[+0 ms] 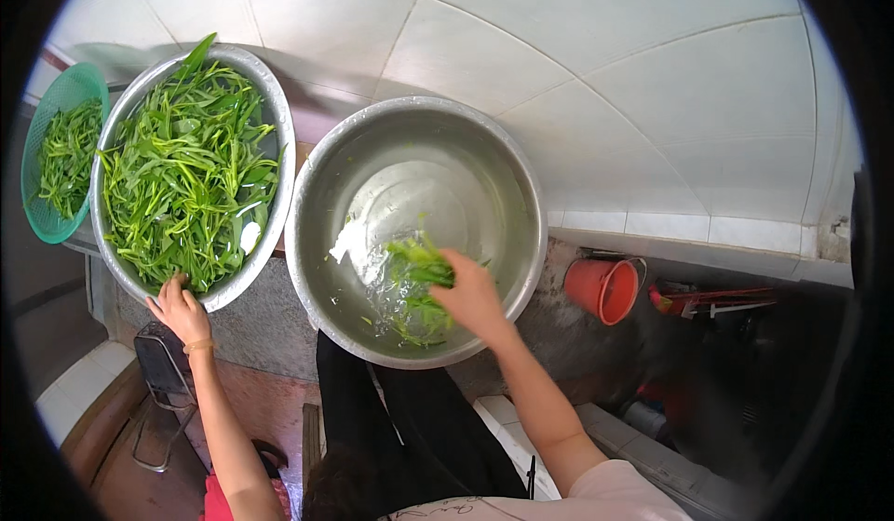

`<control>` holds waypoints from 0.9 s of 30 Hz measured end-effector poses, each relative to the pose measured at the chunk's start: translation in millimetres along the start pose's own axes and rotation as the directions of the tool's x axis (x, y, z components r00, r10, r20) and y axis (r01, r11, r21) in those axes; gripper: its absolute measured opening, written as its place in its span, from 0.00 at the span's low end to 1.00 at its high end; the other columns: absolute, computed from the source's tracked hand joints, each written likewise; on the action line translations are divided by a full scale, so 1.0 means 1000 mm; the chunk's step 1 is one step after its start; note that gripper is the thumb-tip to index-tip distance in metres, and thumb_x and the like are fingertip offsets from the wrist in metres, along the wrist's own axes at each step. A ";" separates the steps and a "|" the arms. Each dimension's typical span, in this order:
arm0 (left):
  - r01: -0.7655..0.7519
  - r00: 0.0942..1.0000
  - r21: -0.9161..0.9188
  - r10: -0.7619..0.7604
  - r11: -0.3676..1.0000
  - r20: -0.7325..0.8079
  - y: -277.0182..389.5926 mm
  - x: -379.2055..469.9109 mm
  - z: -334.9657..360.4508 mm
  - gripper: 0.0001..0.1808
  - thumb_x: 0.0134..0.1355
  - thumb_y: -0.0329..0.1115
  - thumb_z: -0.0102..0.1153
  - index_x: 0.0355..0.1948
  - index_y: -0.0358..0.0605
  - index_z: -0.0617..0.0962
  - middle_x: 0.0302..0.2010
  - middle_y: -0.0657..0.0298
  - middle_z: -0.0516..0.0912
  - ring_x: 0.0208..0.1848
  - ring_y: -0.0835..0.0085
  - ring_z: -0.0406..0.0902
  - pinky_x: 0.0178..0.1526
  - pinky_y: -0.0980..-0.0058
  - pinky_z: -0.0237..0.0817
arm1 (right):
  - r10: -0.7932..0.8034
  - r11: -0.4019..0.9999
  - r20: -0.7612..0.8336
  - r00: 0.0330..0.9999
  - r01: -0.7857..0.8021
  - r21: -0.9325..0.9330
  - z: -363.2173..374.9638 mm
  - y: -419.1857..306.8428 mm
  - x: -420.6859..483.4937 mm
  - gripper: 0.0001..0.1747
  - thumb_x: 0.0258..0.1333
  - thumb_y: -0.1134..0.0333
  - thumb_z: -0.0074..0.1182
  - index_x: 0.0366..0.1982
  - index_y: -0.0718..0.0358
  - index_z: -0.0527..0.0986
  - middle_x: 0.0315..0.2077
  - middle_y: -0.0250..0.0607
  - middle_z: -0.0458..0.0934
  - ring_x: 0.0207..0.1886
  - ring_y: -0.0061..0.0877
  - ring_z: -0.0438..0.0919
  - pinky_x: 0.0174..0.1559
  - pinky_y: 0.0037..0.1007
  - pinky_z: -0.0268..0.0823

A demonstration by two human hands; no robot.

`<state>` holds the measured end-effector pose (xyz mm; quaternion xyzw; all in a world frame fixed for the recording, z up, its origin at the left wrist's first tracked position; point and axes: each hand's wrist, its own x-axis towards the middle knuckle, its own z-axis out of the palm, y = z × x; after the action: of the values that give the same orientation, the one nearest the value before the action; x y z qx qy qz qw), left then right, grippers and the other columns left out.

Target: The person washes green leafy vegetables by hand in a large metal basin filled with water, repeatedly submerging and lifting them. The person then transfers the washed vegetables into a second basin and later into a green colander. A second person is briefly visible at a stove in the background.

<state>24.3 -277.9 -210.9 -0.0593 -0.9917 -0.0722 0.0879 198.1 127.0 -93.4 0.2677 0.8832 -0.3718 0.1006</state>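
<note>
My right hand [469, 294] grips a bunch of leafy greens [419, 259] in the round metal basin [534, 241] before me. Water splashes around the bunch, and some of its leaves hang into the water below my fingers. At the near rim of the left metal basin [288, 158], my left hand [183, 311] rests with its fingers apart. Its fingertips touch a large heap of wet long-leaved greens [188, 172] that fills this basin. Whether those fingers hold any leaves or the rim is hard to tell.
A green plastic colander [63, 231] with more greens stands far left. Close behind the basins rises a white tiled wall [489, 46]. On the floor to the right lies a red bucket [590, 287]. A black-seated metal chair [157, 360] is at lower left.
</note>
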 end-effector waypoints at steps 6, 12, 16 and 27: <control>-0.005 1.000 -0.050 0.003 0.999 -0.030 0.009 0.000 -0.002 0.14 0.55 0.28 0.44 0.40 0.49 0.78 0.41 0.63 0.79 0.52 0.68 0.70 0.68 0.53 0.33 | 0.075 0.995 -0.189 0.979 -0.062 0.072 -0.076 -0.039 0.005 0.25 0.43 0.73 0.58 0.47 0.68 0.70 0.37 0.45 0.79 0.38 0.25 0.76 0.41 0.28 0.68; 0.012 1.000 -0.057 -0.013 0.998 -0.021 0.018 0.003 -0.007 0.12 0.54 0.28 0.46 0.38 0.49 0.77 0.41 0.64 0.79 0.52 0.68 0.70 0.68 0.53 0.33 | 0.135 0.948 -0.219 0.966 -0.062 0.311 -0.097 -0.042 0.034 0.24 0.43 0.75 0.57 0.46 0.71 0.70 0.36 0.42 0.79 0.37 0.22 0.76 0.41 0.25 0.68; 0.042 0.999 -0.052 -0.042 0.998 -0.002 0.023 0.002 -0.013 0.12 0.52 0.27 0.48 0.38 0.48 0.78 0.41 0.63 0.79 0.52 0.67 0.71 0.67 0.51 0.35 | 0.052 0.915 -0.259 0.964 0.059 0.400 -0.093 -0.080 0.041 0.20 0.43 0.77 0.56 0.43 0.70 0.71 0.32 0.36 0.78 0.34 0.18 0.74 0.39 0.22 0.67; 0.022 0.998 -0.139 -0.031 0.990 -0.059 0.033 0.004 -0.023 0.09 0.49 0.28 0.48 0.33 0.47 0.77 0.38 0.64 0.79 0.50 0.66 0.70 0.67 0.49 0.35 | -0.330 0.842 0.116 0.937 0.236 0.485 0.058 -0.270 0.116 0.38 0.44 0.57 0.63 0.53 0.71 0.64 0.44 0.51 0.75 0.46 0.32 0.75 0.50 0.33 0.66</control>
<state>28.4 -248.7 -183.1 -0.0498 -0.9819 -0.1437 0.1130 -47.9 -25.2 -15.3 0.1120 0.7840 -0.6072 0.0636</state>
